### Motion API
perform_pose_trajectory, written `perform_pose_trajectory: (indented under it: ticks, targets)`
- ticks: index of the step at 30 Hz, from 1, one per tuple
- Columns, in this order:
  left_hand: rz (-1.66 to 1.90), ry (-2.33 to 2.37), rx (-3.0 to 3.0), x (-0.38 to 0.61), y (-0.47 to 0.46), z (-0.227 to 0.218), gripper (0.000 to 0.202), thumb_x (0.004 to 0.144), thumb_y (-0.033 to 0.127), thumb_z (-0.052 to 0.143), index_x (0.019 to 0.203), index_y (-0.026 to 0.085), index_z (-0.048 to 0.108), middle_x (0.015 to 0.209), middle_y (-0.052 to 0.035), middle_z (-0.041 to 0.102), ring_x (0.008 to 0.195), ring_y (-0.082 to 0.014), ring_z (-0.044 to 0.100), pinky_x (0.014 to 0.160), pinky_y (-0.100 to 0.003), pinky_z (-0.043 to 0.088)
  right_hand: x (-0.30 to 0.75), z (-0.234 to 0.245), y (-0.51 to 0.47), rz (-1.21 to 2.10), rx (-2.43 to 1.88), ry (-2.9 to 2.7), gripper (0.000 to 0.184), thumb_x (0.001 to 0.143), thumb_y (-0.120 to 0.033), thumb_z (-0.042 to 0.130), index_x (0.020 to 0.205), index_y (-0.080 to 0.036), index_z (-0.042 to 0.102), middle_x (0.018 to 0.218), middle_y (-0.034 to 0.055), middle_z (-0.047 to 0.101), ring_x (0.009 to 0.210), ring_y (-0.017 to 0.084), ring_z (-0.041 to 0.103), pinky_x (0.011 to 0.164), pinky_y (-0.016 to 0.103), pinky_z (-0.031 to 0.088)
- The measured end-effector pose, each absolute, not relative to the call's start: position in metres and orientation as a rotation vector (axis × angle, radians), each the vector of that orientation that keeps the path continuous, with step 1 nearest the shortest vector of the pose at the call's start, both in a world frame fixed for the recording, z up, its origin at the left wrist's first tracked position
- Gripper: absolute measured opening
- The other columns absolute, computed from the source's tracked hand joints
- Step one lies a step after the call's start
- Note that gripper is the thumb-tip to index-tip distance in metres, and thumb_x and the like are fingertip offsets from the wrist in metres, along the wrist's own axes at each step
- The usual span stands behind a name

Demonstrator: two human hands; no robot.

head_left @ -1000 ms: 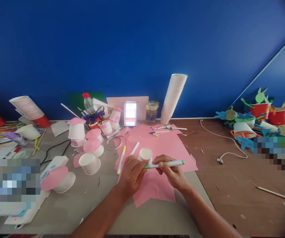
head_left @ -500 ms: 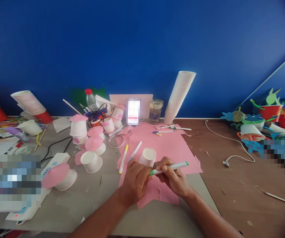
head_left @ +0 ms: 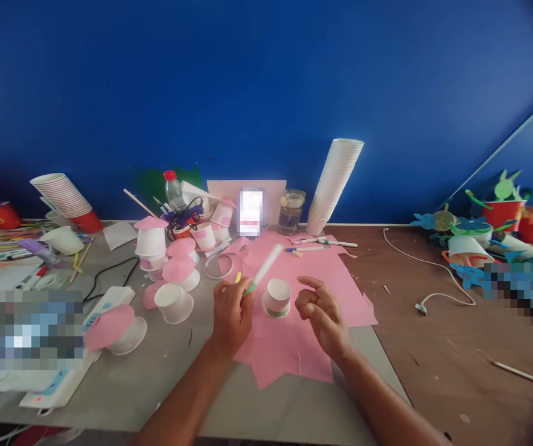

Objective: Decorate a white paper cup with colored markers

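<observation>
My left hand (head_left: 231, 313) is closed around a white marker (head_left: 266, 267) with a green end. The marker tilts up and to the right, slightly blurred. My right hand (head_left: 322, 316) holds nothing; its fingers are bent and apart, the index finger reaching toward the cup. Between the two hands a white paper cup (head_left: 278, 296) stands upside down, with a green band near its rim. Under it lies a sheet of pink paper (head_left: 312, 350). Partly behind my left hand, the yellow end of another marker (head_left: 238, 277) shows.
Several cups with pink paper tops (head_left: 177, 269) stand on the left, near a white power strip (head_left: 73, 365). A tall stack of cups (head_left: 335, 183) leans by a glass jar (head_left: 291, 210) and a lit phone (head_left: 250, 212). At right lies a white cable (head_left: 452, 296).
The marker has gone from both hands to my left hand alone. My hands have moved apart, my left to the left, and the cup between them shows fully.
</observation>
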State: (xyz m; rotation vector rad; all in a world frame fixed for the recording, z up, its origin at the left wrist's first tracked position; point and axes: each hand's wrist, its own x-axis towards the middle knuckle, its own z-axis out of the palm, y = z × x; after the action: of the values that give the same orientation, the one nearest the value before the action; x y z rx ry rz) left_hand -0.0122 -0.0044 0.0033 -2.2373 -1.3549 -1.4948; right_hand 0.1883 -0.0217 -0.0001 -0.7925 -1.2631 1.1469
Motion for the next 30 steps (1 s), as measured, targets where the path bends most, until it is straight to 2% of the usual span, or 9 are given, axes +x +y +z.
perform_pose_trajectory:
  ticks: [4,7,10,13,17,21,23,26,30]
  targets:
    - [-1.499,-1.517,-2.106,-0.025,0.007,-0.002,0.019,0.096,0.019,0.045,0.106,0.019,0.062,0.065,0.0011,0.067,0.063,-0.0162,0.061,0.082,-0.034,0.042,0.194,-0.008,-0.012,0.731,-1.071,-1.413,0.027,0.088,-0.031,0.057,0.113,-0.022,0.055,0.078,0.0006,0.053,0.072,0.018,0.050,0.067,0.033,0.045]
    - [-1.408,-1.546,-2.139,-0.027,0.012,-0.007,0.019,0.096,0.017,0.045,0.103,0.019,0.063,0.072,-0.0005,0.071,0.066,-0.0156,0.064,0.085,-0.035,0.040,0.190,-0.012,-0.010,0.564,-1.102,-1.623,0.034,0.085,-0.032,0.059,0.117,-0.021,0.054,0.099,0.0082,0.058,0.089,0.023,0.057,0.079,0.040,0.050]
    - [-1.256,-1.612,-2.214,-0.026,0.013,-0.012,0.023,0.096,0.014,0.042,0.101,0.020,0.064,0.084,-0.0029,0.075,0.073,-0.0158,0.067,0.090,-0.037,0.036,0.187,-0.017,-0.009,0.509,-1.114,-1.730,0.042,0.085,-0.032,0.059,0.124,-0.020,0.049,0.112,0.0130,0.056,0.100,0.027,0.059,0.085,0.045,0.052]
    - [-1.067,-1.695,-2.273,-0.024,0.013,-0.013,0.025,0.096,0.014,0.039,0.100,0.019,0.064,0.090,-0.0046,0.076,0.079,-0.0175,0.069,0.094,-0.039,0.034,0.188,-0.021,-0.008,0.484,-1.156,-1.773,0.042,0.085,-0.029,0.058,0.126,-0.020,0.048,0.114,0.0144,0.055,0.104,0.029,0.058,0.088,0.047,0.052]
    - [-0.785,-1.791,-2.360,-0.021,0.010,-0.011,0.024,0.094,0.016,0.042,0.099,0.019,0.065,0.079,-0.0048,0.075,0.073,-0.0204,0.069,0.088,-0.040,0.035,0.189,-0.024,-0.006,0.466,-1.175,-1.821,0.049,0.083,-0.029,0.060,0.130,-0.021,0.047,0.119,0.0153,0.054,0.112,0.032,0.055,0.094,0.051,0.050]
    - [-0.640,-1.857,-2.359,-0.019,0.007,-0.008,0.022,0.092,0.018,0.046,0.090,0.017,0.068,0.067,-0.0056,0.072,0.065,-0.0225,0.067,0.082,-0.041,0.037,0.184,-0.031,-0.005,0.443,-1.170,-1.884,0.067,0.081,-0.031,0.065,0.141,-0.021,0.038,0.130,0.0179,0.052,0.122,0.035,0.051,0.099,0.053,0.047]
    - [-0.661,-1.857,-2.337,-0.018,0.006,-0.009,0.020,0.091,0.019,0.048,0.089,0.017,0.067,0.067,-0.0060,0.071,0.066,-0.0230,0.067,0.081,-0.041,0.038,0.180,-0.037,-0.003,0.434,-1.177,-1.896,0.075,0.081,-0.030,0.065,0.146,-0.020,0.030,0.135,0.0196,0.050,0.126,0.036,0.049,0.102,0.055,0.045]
    - [-0.830,-1.761,-2.347,-0.018,0.006,-0.010,0.017,0.091,0.018,0.049,0.093,0.017,0.066,0.079,-0.0071,0.072,0.080,-0.0245,0.068,0.086,-0.044,0.039,0.176,-0.046,0.001,0.446,-1.189,-1.873,0.084,0.080,-0.027,0.064,0.150,-0.016,0.020,0.141,0.0224,0.047,0.129,0.036,0.049,0.104,0.055,0.043]
    - [-1.182,-1.608,-2.505,-0.012,0.003,-0.010,0.022,0.089,0.017,0.051,0.109,0.018,0.059,0.095,-0.0084,0.067,0.094,-0.0241,0.062,0.088,-0.042,0.047,0.175,-0.048,0.003,0.564,-1.228,-1.797,0.088,0.078,-0.026,0.065,0.152,-0.015,0.016,0.138,0.0226,0.051,0.125,0.035,0.054,0.100,0.053,0.047]
